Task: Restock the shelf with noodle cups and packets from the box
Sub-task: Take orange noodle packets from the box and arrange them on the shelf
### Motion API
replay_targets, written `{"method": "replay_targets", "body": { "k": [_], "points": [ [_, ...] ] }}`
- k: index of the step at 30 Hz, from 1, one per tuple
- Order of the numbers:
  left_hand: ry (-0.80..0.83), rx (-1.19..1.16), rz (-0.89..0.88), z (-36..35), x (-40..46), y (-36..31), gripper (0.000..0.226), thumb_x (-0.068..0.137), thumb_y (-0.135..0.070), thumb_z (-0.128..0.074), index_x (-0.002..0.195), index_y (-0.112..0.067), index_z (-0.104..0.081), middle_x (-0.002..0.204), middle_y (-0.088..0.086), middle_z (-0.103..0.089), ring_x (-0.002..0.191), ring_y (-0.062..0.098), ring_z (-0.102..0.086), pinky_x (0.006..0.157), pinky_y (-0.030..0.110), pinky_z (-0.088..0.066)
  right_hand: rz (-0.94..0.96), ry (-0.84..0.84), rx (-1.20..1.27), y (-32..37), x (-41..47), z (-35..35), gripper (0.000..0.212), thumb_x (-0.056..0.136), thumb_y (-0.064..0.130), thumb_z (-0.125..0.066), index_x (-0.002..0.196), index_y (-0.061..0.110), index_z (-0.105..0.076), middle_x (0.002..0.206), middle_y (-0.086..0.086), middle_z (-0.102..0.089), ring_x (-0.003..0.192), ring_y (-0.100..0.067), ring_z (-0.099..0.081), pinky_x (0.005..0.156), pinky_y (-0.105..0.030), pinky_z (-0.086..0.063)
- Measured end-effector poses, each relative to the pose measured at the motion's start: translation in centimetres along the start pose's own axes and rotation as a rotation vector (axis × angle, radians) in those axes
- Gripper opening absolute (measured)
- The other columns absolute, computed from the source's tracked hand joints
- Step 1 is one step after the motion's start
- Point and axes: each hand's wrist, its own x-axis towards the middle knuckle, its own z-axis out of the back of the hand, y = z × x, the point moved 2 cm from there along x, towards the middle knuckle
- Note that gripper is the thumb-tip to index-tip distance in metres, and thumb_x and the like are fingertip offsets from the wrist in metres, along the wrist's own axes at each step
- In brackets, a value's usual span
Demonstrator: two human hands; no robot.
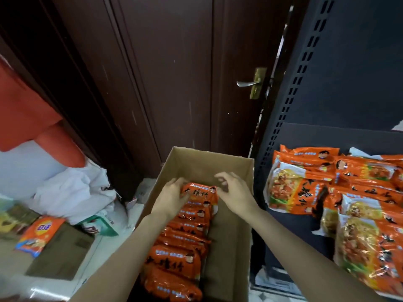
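Observation:
An open cardboard box (231, 168) stands on the floor below me. Several orange noodle packets (176, 256) stand on edge in a row along its left side. My left hand (172, 197) grips the left side of the farthest packet (201, 194). My right hand (233, 192) is at that packet's right end with fingers curled; whether it holds the packet I cannot tell. A dark metal shelf (305, 136) on the right carries several more orange noodle packets (292, 190) lying flat in a loose pile.
A dark brown door (174, 73) with a metal handle (248, 83) stands behind the box. At left are white plastic bags (72, 192), an orange detergent packet (39, 234) and flat cardboard (61, 256) on the floor. The shelf's perforated upright (290, 94) rises beside the box.

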Motion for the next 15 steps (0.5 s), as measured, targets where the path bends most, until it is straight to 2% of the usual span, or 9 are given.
{"method": "replay_targets", "body": {
  "k": [3, 7, 11, 15],
  "points": [
    [0.109, 0.001, 0.012, -1.5, 1.5, 2.7, 0.037, 0.088, -0.022, -0.061, 0.125, -0.017, -0.055, 0.121, 0.007, -0.057, 0.114, 0.023, -0.053, 0.1, 0.035, -0.042, -0.16, 0.035, 0.033, -0.3, 1.4, -3.6, 0.039, 0.089, 0.02, -0.059, 0.127, 0.017, -0.052, 0.124, -0.003, -0.053, 0.119, -0.018, -0.051, 0.1, -0.032, -0.043],
    [0.236, -0.028, 0.041, -4.3, 3.2, 4.3, 0.042, 0.091, -0.014, -0.057, 0.133, -0.015, -0.049, 0.133, 0.009, -0.051, 0.123, 0.024, -0.048, 0.105, 0.03, -0.036, -0.343, 0.085, 0.053, -2.0, 2.7, -6.5, 0.04, 0.09, 0.024, -0.059, 0.127, 0.013, -0.052, 0.125, -0.008, -0.054, 0.116, -0.023, -0.053, 0.099, -0.031, -0.04],
    [0.275, -0.051, 0.099, -6.4, 4.9, 5.7, 0.042, 0.094, -0.012, -0.051, 0.136, -0.017, -0.046, 0.14, 0.007, -0.046, 0.13, 0.024, -0.042, 0.11, 0.033, -0.032, -0.484, 0.143, 0.091, -4.0, 4.0, -8.8, 0.044, 0.094, 0.024, -0.053, 0.135, 0.012, -0.044, 0.131, -0.012, -0.055, 0.121, -0.027, -0.052, 0.098, -0.03, -0.039],
    [0.298, -0.078, 0.168, -7.9, 6.0, 7.1, 0.04, 0.095, -0.012, -0.05, 0.134, -0.022, -0.049, 0.14, 0.008, -0.045, 0.127, 0.027, -0.045, 0.106, 0.041, -0.04, -0.617, 0.149, 0.234, -5.5, 5.0, -11.0, 0.048, 0.094, 0.021, -0.053, 0.139, 0.016, -0.037, 0.132, -0.011, -0.054, 0.118, -0.029, -0.054, 0.099, -0.034, -0.041]
  ]
}}
